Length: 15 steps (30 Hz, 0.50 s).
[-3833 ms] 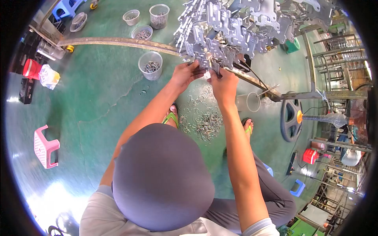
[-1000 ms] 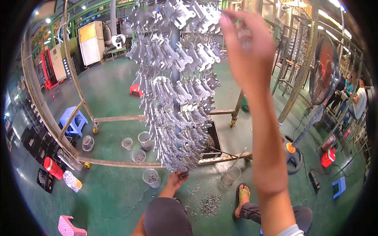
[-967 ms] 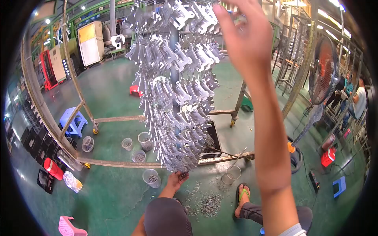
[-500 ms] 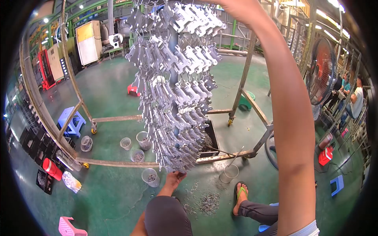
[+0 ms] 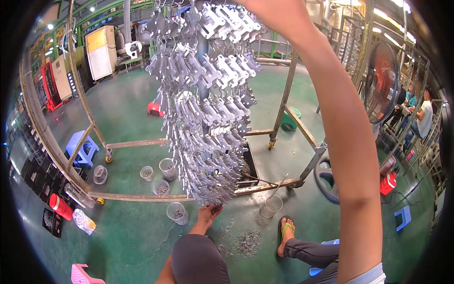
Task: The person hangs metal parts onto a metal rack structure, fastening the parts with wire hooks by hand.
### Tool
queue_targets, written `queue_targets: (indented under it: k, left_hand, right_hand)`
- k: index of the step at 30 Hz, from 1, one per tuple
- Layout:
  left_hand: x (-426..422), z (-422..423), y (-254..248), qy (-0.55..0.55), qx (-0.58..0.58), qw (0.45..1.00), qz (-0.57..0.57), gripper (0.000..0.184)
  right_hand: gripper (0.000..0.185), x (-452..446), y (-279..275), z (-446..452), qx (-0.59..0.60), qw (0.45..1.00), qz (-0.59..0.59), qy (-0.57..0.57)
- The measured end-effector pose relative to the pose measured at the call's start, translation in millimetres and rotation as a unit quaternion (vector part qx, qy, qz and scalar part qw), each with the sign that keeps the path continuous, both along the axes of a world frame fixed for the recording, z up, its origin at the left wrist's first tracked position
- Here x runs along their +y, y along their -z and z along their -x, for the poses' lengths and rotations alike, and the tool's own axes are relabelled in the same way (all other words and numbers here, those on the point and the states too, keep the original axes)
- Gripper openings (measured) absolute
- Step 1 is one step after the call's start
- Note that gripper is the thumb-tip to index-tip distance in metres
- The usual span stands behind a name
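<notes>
A tall hanging rack of silvery metal brackets (image 5: 222, 71) fills the middle of the view. The brackets hang in dense tiers around a grey central pole (image 5: 202, 52). At the lowest tier is my left hand (image 5: 207, 215), its fingers bent against the bottom brackets; what they grip is too small to make out. My right arm reaches up along the right side, and my right hand (image 5: 274, 8) is at the top of the rack. Its fingers run out of the picture. Small metal hooks (image 5: 248, 242) lie in a pile on the floor below.
A wheeled metal frame (image 5: 137, 195) surrounds the rack. Clear plastic tubs (image 5: 177, 214) of small parts stand on the floor, with a tub holding a rod (image 5: 272, 207) near my foot. A black crate (image 5: 250, 165) sits behind. At right are a large fan (image 5: 382, 80) and seated people (image 5: 423, 118).
The whole view has shifted slightly left. My right hand sits a little farther left at the top; my left hand stays by the lowest brackets.
</notes>
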<state>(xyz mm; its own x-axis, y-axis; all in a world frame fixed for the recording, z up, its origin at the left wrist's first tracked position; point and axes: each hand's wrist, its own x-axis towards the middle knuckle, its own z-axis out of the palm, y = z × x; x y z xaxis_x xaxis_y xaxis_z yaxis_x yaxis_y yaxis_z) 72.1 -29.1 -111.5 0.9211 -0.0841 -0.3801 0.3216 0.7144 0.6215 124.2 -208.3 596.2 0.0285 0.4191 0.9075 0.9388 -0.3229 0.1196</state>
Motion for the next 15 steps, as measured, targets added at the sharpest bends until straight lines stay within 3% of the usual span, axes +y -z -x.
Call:
queue_targets:
  k: [4,7,10,15]
  left_hand:
    - [0.3,-1.2,7.1,-0.013,0.0,1.0,0.007,0.014]
    - [2.7,-0.7,10.2,-0.02,-0.009,1.0,0.012,0.014]
    - [2.1,1.9,7.1,-0.02,-0.015,1.0,0.01,0.016]
    - [9.0,3.6,5.0,0.018,-0.02,1.0,-0.008,0.025]
  right_hand:
    - [0.017,5.3,4.3,9.3,-0.008,0.998,-0.008,0.062]
    - [0.018,7.7,2.8,4.6,-0.15,0.987,0.006,0.06]
    - [0.018,10.1,-2.0,1.7,-0.156,0.983,0.012,0.098]
    - [0.019,6.6,2.0,-4.9,-0.125,0.991,-0.016,0.039]
